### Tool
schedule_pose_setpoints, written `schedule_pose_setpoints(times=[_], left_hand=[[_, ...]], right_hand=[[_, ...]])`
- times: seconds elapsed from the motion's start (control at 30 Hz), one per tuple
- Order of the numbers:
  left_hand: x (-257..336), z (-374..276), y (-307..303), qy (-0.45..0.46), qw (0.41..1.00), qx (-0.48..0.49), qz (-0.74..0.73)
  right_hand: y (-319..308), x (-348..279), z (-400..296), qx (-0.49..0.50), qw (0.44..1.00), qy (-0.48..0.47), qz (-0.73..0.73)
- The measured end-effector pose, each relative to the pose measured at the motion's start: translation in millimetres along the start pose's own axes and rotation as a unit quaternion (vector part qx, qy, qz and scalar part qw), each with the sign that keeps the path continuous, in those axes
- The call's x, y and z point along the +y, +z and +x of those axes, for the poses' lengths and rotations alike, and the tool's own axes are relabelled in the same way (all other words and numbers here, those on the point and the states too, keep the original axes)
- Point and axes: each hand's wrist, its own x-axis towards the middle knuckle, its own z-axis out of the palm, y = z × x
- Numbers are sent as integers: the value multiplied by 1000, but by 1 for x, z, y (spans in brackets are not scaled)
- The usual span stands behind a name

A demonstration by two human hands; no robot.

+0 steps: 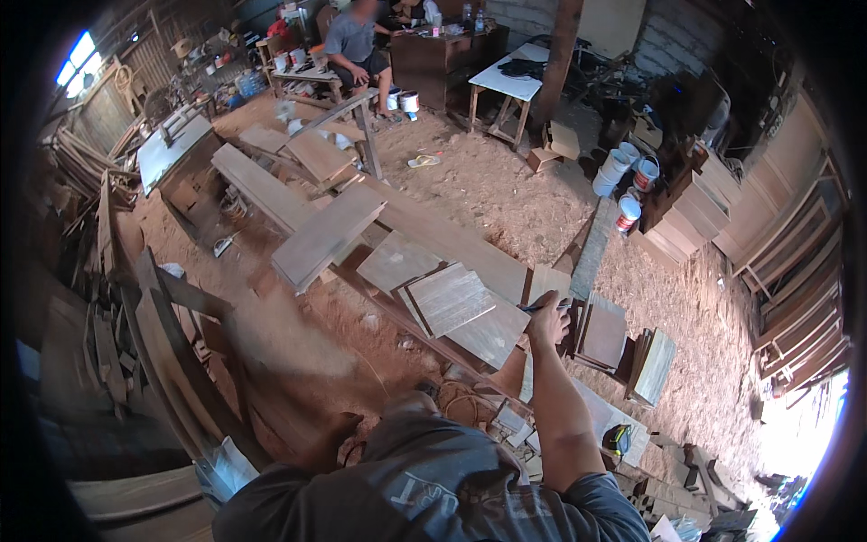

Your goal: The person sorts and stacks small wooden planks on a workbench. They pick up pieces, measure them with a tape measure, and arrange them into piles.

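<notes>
My right hand (pixel 547 320) is over the near right end of a long plank bench, its fingers closed round a slim dark pen or pencil (pixel 535 308). Left of it, a small stack of wooden boards (pixel 450 300) lies askew on a wider wooden panel (pixel 491 335). Further left, a wide board stack (pixel 330 234) rests across the long planks (pixel 440 223). Upright wooden pieces (pixel 599 332) stand just right of the hand. My left arm hangs low in shadow beside my body; the left hand cannot be made out.
A yellow and black tape measure (pixel 617 439) lies on a board at lower right. Paint buckets (pixel 628 213) and wooden boxes (pixel 687 217) stand at right. A seated person (pixel 352 47) is near a desk (pixel 427 68) at the back. Curved timbers (pixel 183 359) stand at left.
</notes>
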Motion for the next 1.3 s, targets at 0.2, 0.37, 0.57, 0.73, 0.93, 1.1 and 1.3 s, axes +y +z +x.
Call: schedule_pose_setpoints(times=[0.2, 0.37, 0.57, 0.73, 0.93, 1.1, 1.3], left_hand=[[-4, -11, 8, -7, 999, -30, 30], [30, -2, 14, -17, 998, -55, -33], [40, 35, 18, -4, 994, -110, 8], [46, 38, 24, -6, 996, -90, 8], [47, 51, 19, -21, 993, -84, 78], [59, 51, 25, -17, 988, -121, 94], [117, 27, 51, -5, 968, -223, 112]], right_hand=[[-22, -1, -2, -18, 1000, 1, 14], [-37, 25, 5, 7, 964, 30, 264], [-102, 63, -46, -101, 758, -1, 645], [-158, 129, -65, 14, 823, -46, 566], [-199, 242, -26, 197, 956, -13, 215], [-201, 261, -20, 213, 977, 8, -22], [-189, 225, -51, 215, 947, -77, 226]])
